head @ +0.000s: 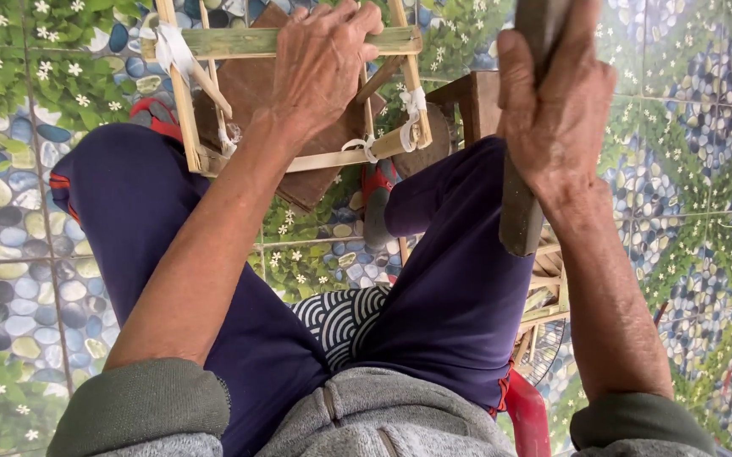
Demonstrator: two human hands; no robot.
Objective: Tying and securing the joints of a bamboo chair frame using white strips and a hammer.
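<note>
I see left hand point(322, 63) clamped over far rail of pale bamboo-strip frame with white lashings point(298, 42), far centre above knees. Right hand point(552, 110) fisted round dark wooden handle point(522, 195). I judge frame light, stiff, lashed joints fragile; grip rails.

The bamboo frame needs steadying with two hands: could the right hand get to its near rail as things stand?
Probably not yet: the right hand is closed around a thick wooden handle. The bamboo frame, held by the left hand, has nothing blocking it.
</note>
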